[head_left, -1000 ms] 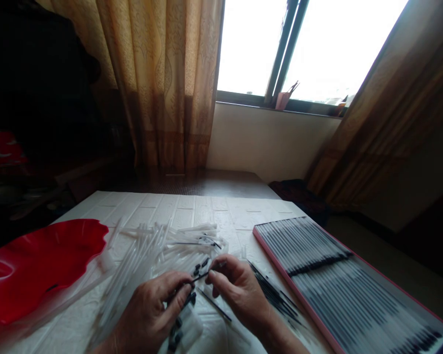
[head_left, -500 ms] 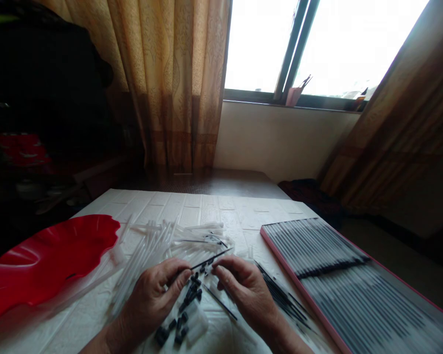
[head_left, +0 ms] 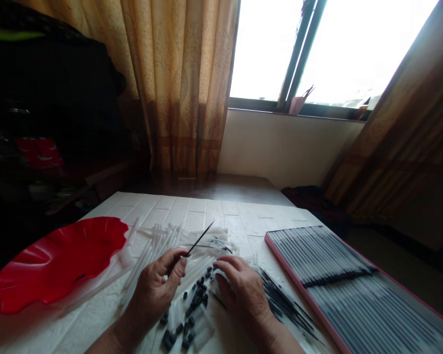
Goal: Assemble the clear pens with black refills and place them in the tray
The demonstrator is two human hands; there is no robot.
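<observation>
My left hand (head_left: pixel 161 278) pinches a thin dark stick (head_left: pixel 200 237), which points up and away to the right. Lower and to the right, my right hand (head_left: pixel 241 287) reaches down over small black caps (head_left: pixel 197 295), thumb and fingers apart; nothing shows between them, though the palm side is hidden. Another thin dark stick (head_left: pixel 217 299) lies partly under that hand. Beyond my hands is a loose pile of translucent white tubes (head_left: pixel 166 241). Many thin dark sticks (head_left: pixel 286 297) lie bunched on the right, beside my right hand.
A pink-edged box (head_left: pixel 286 263) filled with rows of dark-cored tubes lies at the right. On the left sits a red wavy-rimmed plate (head_left: pixel 55 260). All are on a white brick-patterned table cover (head_left: pixel 239 209). Behind are a curtain (head_left: pixel 184 98) and a window.
The stick in my left hand has tipped more upright. My right hand has lowered toward the black caps, its fingers spreading. The view has shifted slightly.
</observation>
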